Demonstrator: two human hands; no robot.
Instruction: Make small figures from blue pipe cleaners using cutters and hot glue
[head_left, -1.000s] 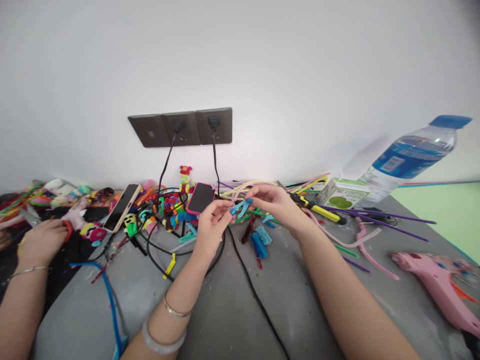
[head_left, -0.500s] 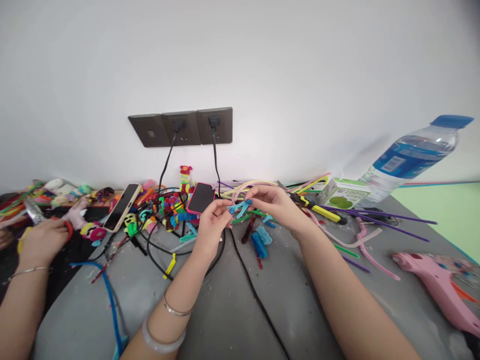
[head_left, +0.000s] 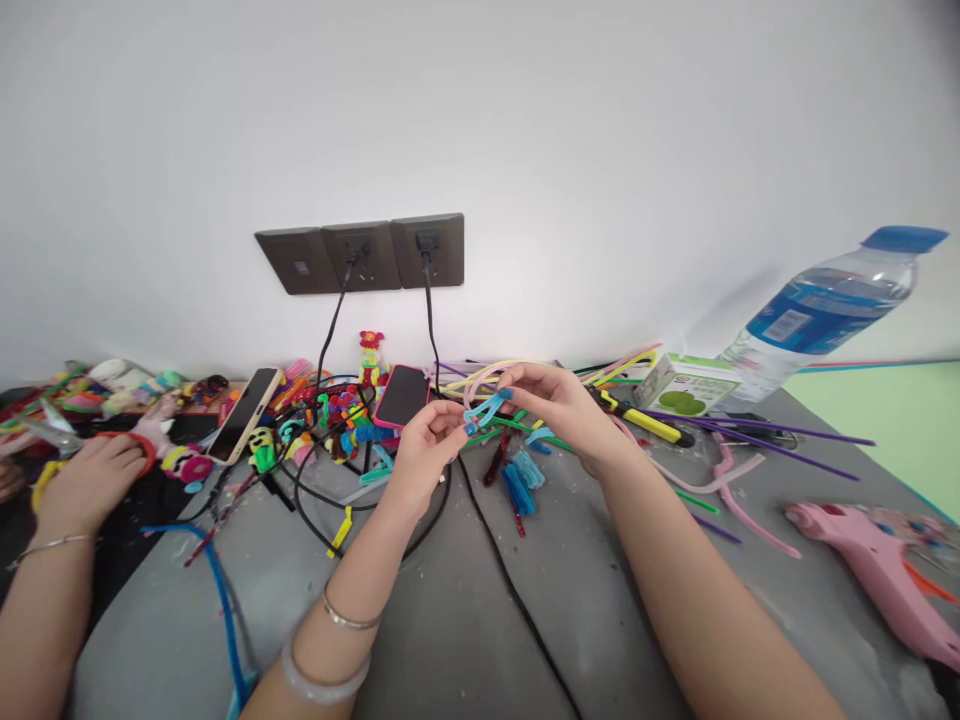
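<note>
My left hand (head_left: 421, 450) and my right hand (head_left: 559, 405) meet above the grey table (head_left: 480, 600), both pinched on a small bent light-blue pipe cleaner (head_left: 482, 410). The piece is held between the fingertips of both hands, a little above the table. Short blue pipe-cleaner pieces (head_left: 519, 482) lie just below the hands. A phone in a pink case (head_left: 401, 395) leans behind my left hand.
A pink glue gun (head_left: 877, 575) lies at the right. A water bottle (head_left: 817, 310) and a green-white carton (head_left: 686, 385) stand at the back right. Black cables (head_left: 495, 560) run from wall sockets (head_left: 360, 255). Another person's hand (head_left: 86, 480) works at the far left among coloured craft pieces.
My hands have shifted slightly and bent the blue pipe cleaner into more of a loop. The other person's hand at the left has moved a little.
</note>
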